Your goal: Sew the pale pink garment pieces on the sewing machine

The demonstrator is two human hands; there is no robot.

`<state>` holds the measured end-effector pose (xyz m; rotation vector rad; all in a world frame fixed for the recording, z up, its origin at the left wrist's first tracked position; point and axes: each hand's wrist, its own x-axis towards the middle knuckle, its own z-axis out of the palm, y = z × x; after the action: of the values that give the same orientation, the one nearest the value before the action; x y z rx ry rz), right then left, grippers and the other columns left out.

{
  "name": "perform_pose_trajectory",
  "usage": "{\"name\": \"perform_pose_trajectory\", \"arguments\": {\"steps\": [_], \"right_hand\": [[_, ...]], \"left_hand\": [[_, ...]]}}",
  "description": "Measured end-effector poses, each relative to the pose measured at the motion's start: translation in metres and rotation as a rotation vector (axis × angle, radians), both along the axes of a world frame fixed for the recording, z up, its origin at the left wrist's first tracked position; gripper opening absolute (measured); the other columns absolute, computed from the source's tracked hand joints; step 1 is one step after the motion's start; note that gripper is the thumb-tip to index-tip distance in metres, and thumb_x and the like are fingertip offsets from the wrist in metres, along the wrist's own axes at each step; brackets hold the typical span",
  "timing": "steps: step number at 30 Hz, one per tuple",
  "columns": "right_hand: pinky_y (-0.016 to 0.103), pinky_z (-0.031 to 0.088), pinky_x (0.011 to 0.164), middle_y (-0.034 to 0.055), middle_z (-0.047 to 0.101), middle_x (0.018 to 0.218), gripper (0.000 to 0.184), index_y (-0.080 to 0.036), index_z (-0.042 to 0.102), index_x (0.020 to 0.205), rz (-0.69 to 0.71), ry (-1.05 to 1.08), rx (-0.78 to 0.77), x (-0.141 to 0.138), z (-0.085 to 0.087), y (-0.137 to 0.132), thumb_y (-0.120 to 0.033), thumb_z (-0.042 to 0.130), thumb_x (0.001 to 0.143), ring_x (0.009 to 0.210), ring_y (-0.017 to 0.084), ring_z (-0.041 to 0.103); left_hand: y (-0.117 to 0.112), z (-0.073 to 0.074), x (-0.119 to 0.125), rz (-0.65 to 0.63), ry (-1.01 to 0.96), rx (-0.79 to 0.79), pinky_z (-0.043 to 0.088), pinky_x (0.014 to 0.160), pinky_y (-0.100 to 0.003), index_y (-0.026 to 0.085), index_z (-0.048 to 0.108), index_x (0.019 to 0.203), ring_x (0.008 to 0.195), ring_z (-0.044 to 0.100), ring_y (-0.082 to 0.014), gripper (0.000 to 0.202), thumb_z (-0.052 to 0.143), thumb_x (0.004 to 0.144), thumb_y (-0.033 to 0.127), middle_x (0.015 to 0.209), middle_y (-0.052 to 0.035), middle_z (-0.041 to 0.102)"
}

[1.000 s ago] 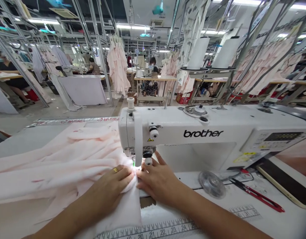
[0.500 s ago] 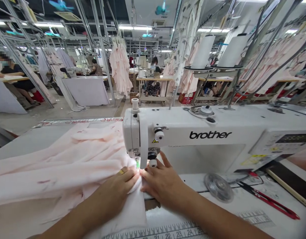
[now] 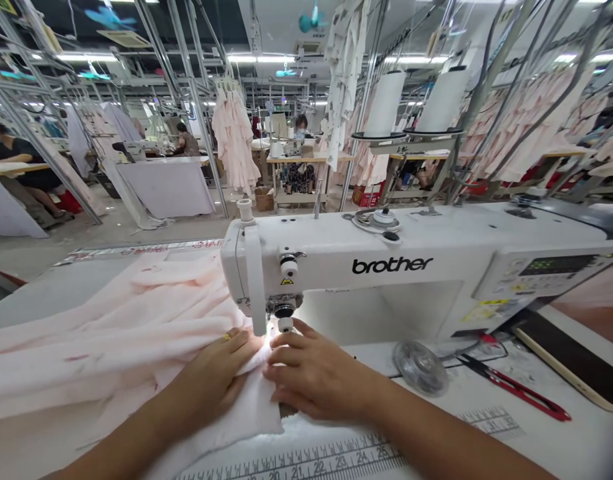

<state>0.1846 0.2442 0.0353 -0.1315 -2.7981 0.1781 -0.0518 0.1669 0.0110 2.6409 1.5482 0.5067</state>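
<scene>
Pale pink fabric lies spread over the left of the sewing table and runs under the head of a white Brother sewing machine. My left hand, with a gold ring, lies flat on the fabric just left of the needle, fingers stretched out. My right hand presses down on the fabric's edge right of the needle, fingers together and slightly curled. The fingertips of both hands nearly meet below the presser foot, which they partly hide.
A clear bobbin disc, red-handled snips and a dark tablet lie right of my hand. A printed ruler runs along the table's front edge. Thread cones stand behind the machine; other people sit at distant tables.
My right hand's fingers have curled inward and slid slightly toward me along the fabric edge. The left hand stays flat on the fabric. The view has shifted a little.
</scene>
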Motion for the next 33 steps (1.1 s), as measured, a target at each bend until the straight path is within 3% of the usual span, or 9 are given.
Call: {"name": "perform_pose_trajectory", "arguments": {"steps": [5,9,14,18,20,22,26,31,33], "right_hand": [[0.033,0.028,0.113,0.0020,0.068,0.118,0.023,-0.018,0.061,0.116,0.147,-0.077,-0.004,0.003,0.003,-0.006,-0.031,0.049,0.101,0.120,0.018,0.051],[0.032,0.035,0.106,0.0028,0.069,0.113,0.020,-0.017,0.063,0.106,0.209,-0.060,-0.004,0.002,-0.003,-0.005,-0.032,0.053,0.097,0.112,0.018,0.056],[0.031,0.039,0.101,0.0023,0.071,0.103,0.020,-0.018,0.064,0.092,0.251,-0.041,0.008,0.000,-0.008,-0.005,-0.033,0.052,0.097,0.104,0.019,0.059],[0.030,0.039,0.100,0.0023,0.071,0.100,0.021,-0.018,0.063,0.087,0.258,-0.033,-0.007,0.001,-0.008,-0.007,-0.034,0.053,0.096,0.103,0.018,0.060],[0.030,0.040,0.098,0.0016,0.071,0.096,0.020,-0.018,0.062,0.084,0.251,-0.036,-0.011,0.001,-0.007,-0.007,-0.033,0.054,0.095,0.101,0.018,0.060],[0.029,0.041,0.097,0.0013,0.071,0.094,0.021,-0.019,0.061,0.081,0.252,-0.043,-0.010,0.001,-0.006,-0.007,-0.033,0.053,0.095,0.099,0.018,0.061],[0.029,0.042,0.092,0.0007,0.070,0.091,0.022,-0.019,0.059,0.078,0.251,-0.056,0.000,0.000,-0.005,-0.006,-0.033,0.054,0.094,0.094,0.018,0.061],[0.029,0.042,0.091,0.0002,0.070,0.095,0.022,-0.019,0.059,0.079,0.239,-0.046,-0.011,0.001,-0.008,-0.006,-0.034,0.053,0.094,0.095,0.017,0.060],[0.028,0.041,0.092,0.0005,0.070,0.097,0.021,-0.019,0.059,0.080,0.242,-0.034,-0.013,0.001,-0.009,-0.006,-0.033,0.053,0.095,0.095,0.017,0.059]], "left_hand": [[-0.009,0.011,-0.006,0.116,0.052,0.022,0.055,0.086,-0.034,0.023,0.051,0.124,0.104,0.066,-0.0227,0.052,0.044,0.077,0.005,0.115,-0.0064,0.067],[-0.027,0.031,-0.014,0.236,0.217,0.198,0.053,0.072,-0.032,0.023,0.057,0.112,0.092,0.067,-0.0238,0.040,0.040,0.080,0.005,0.106,-0.0059,0.068],[-0.048,0.037,0.002,0.082,0.287,0.379,0.050,0.065,-0.030,0.022,0.056,0.112,0.073,0.067,-0.0204,0.032,0.039,0.089,0.008,0.087,-0.0024,0.069],[-0.049,0.027,0.029,0.009,0.268,0.278,0.047,0.057,-0.031,0.024,0.053,0.082,0.053,0.061,-0.0186,0.020,0.042,0.097,0.017,0.063,0.0032,0.060],[-0.050,0.025,0.032,0.016,0.269,0.204,0.048,0.056,-0.030,0.025,0.051,0.077,0.052,0.061,-0.0188,0.019,0.046,0.095,0.020,0.063,0.0030,0.060],[-0.053,0.024,0.026,0.016,0.258,0.198,0.050,0.059,-0.030,0.024,0.055,0.088,0.063,0.066,-0.0201,0.008,0.049,0.088,0.020,0.076,-0.0004,0.067],[-0.060,0.020,0.001,0.051,0.229,0.406,0.055,0.072,-0.028,0.020,0.052,0.124,0.088,0.073,-0.0220,0.051,0.043,0.074,0.012,0.110,-0.0079,0.072],[-0.052,0.022,-0.005,0.073,0.092,0.165,0.056,0.063,-0.019,0.024,0.049,0.120,0.076,0.073,-0.0151,0.041,0.049,0.081,0.012,0.097,0.0006,0.075],[-0.047,0.026,0.000,0.056,0.090,0.150,0.055,0.059,-0.020,0.025,0.048,0.123,0.072,0.073,-0.0151,0.040,0.052,0.085,0.016,0.094,0.0018,0.075]]}}
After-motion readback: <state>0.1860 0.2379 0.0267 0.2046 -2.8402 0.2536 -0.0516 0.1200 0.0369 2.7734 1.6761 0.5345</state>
